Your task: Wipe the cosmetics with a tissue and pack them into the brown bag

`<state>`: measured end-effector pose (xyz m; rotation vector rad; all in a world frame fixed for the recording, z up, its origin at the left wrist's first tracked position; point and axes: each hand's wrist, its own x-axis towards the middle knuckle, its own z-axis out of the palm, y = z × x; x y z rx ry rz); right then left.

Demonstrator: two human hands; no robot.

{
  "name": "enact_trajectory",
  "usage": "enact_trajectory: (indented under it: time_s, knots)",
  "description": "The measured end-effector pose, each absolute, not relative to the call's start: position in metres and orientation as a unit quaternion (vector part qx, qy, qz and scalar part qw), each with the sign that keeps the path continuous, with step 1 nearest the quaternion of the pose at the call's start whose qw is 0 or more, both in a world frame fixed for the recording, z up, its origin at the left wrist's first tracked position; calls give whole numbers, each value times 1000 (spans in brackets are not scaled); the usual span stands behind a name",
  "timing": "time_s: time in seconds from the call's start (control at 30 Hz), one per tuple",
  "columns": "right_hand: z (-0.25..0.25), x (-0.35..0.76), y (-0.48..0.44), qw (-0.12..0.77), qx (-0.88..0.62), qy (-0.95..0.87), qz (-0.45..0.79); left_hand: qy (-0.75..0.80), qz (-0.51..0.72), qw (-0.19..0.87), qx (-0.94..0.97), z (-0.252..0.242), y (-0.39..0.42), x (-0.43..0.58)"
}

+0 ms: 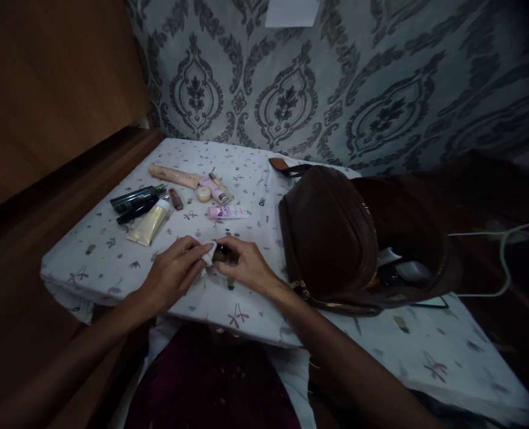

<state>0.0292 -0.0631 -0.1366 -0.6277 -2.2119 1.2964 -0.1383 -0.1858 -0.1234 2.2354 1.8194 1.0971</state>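
Note:
Pinched in the fingers of my left hand (172, 271) is a crumpled white wipe (209, 255), pressed against a small dark, shiny container (222, 254). My right hand (250, 266) grips that container from the right side; its exact kind is too dark to make out. Both hands are close together over the front part of the patterned tablecloth (148, 286). Beyond them lies a pink and white tube (227, 212). A cream-coloured tube (150, 223) with a white cap rests to the left of my left hand.
A dark green bottle (132, 199), a peach tube (173, 176), a small round jar (204, 194) and a lip colour tube (175, 199) lie at the back left. On the right stands an unzipped brown bag (327, 232). A wooden cabinet (53, 89) borders the left; patterned wallpaper is behind.

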Motion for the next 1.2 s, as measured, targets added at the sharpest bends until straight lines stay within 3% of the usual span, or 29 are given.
enact_trajectory:
  time_s: [0.27, 0.4, 0.6, 0.73, 0.97, 1.2]
  knots:
    - [-139, 31, -55, 283, -236, -859, 354, 619, 331, 21, 712, -139, -174, -135]
    - [-138, 32, -55, 256, -245, -862, 362, 640, 304, 28, 705, -141, -175, -135]
    - [-144, 31, -57, 284, -247, -841, 389, 616, 342, -30, 709, -135, -181, -127]
    - [-146, 31, -56, 279, -261, -838, 390, 610, 307, -80, 726, -134, -181, -124]
    - [-144, 34, -54, 254, -246, -857, 375, 644, 245, -75, 721, -146, -178, -133]
    - [-145, 31, -55, 284, -231, -845, 390, 606, 312, -86, 727, -136, -180, -121]
